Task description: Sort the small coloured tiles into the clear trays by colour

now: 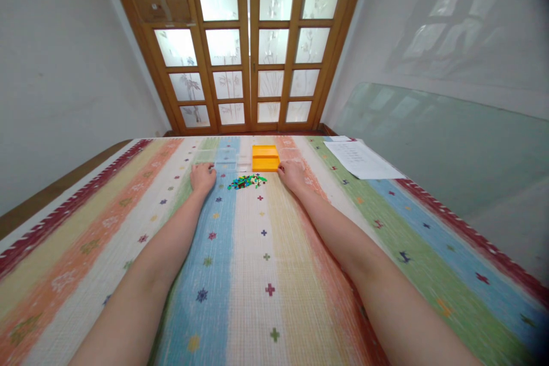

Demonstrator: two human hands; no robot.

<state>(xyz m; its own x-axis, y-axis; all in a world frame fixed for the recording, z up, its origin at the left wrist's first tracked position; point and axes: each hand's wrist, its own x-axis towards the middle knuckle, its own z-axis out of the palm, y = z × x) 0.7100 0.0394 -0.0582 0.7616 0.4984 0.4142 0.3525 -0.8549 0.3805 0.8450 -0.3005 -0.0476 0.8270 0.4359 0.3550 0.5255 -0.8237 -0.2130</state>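
A yellow open box (265, 164) with a raised lid or divided back sits near the far end of the table. At its front right corner my right hand (292, 175) rests with fingers closed on the edge. Left of it lies a clear plastic box (225, 163), hard to make out against the cloth. Curled fingers of my left hand (203, 176) meet its front left corner. Between both hands, in front of the boxes, is a loose pile of small building bricks (246, 182), mostly green and blue with some yellow and dark ones.
A striped, patterned tablecloth (253, 274) covers the table. White printed sheets (362, 160) lie at the far right. Behind the table stand wooden doors with glass panes (249, 68). A pale glass panel (433, 143) leans along the right wall.
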